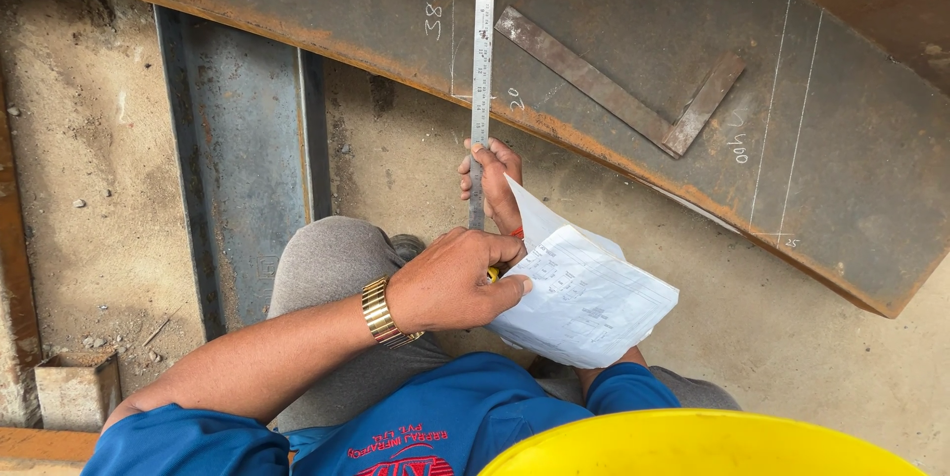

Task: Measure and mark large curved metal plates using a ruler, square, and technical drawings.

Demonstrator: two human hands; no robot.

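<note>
Sandy concrete floor [89, 140] lies under us, w/ a big rusty steel plate [633, 31] slanting across the top of view, chalk lines on it. Our right hand [492, 184] is clenched around the lower end of a long steel ruler [482, 50], which runs straight up from that grip, over the plate's near edge and out of frame. Same hand also pins a folded white paper sheet [584, 298], which spreads down and to the right of the grip. Our left hand [455, 278], gold watch [381, 313] on the wrist, sits just below the right, curled shut on something small and yellow, prob. a marker; can't tell for sure.

Ruler looks thin, stiff, light and likely slick, so best pinched flat near its end. Paper is limp, creases easily. Up and right of the grip, a rusty L-shaped steel square [633, 90] lies on the plate, apart from the ruler. Plate edge looks rough. Open floor right of the grip; grey steel beam [242, 159] to the left.
</note>
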